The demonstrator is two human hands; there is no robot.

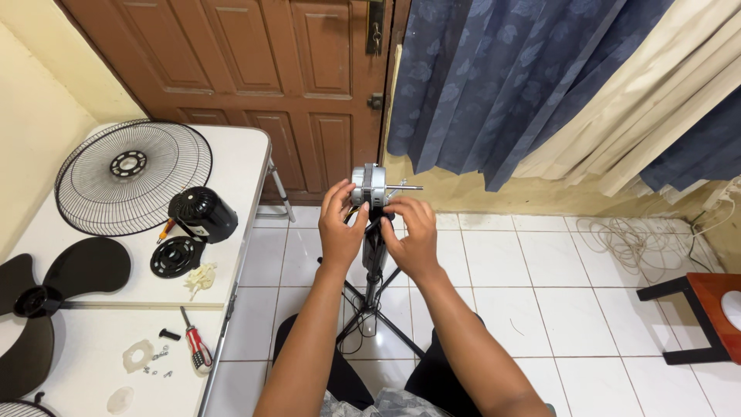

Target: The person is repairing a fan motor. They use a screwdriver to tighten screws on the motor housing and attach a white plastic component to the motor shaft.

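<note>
A bare metal fan motor with its shaft pointing right sits on top of a black stand pole in the middle of the view. My left hand cups the motor's lower left side. My right hand presses against the neck just under the motor on the right. Both hands have their fingers curled on the motor and its mount. The stand's black crossed base rests on the white tiled floor between my knees.
A white table at left carries a black wire fan grille, a black motor cover, a black fan blade, a red-handled screwdriver and small screws. A coiled white cable lies at right beside a dark wooden stool.
</note>
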